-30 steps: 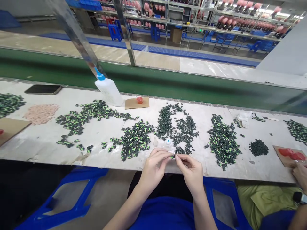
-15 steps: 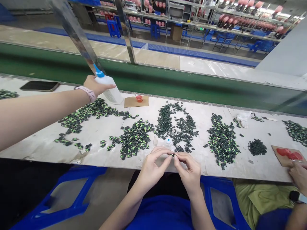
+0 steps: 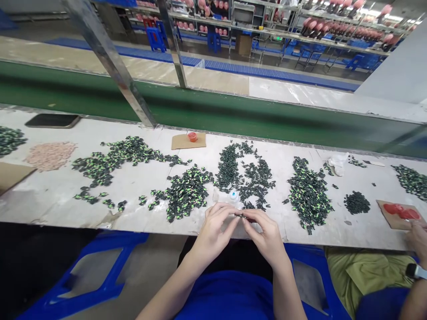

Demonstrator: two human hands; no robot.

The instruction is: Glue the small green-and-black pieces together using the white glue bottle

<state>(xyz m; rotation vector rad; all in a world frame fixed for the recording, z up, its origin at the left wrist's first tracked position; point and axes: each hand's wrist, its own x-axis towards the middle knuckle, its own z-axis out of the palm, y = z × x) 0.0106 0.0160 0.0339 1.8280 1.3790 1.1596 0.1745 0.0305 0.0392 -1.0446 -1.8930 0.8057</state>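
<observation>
My left hand and my right hand meet at the near edge of the white worktable. Both pinch one small dark piece between their fingertips. Just beyond the fingers stands a small white glue pot with a blue tip. A pile of dark and green pieces lies to the left of it. A darker pile lies straight ahead.
More dark piles spread to the right, a pink pile at far left. A cardboard scrap with a red cap sits near the green conveyor. Another person's hand rests by red-smeared cardboard. A phone lies far left.
Another person's arm reached in from the left, took the white squeeze bottle from the table's back edge and withdrew with it. My hands stayed together at the near edge.
</observation>
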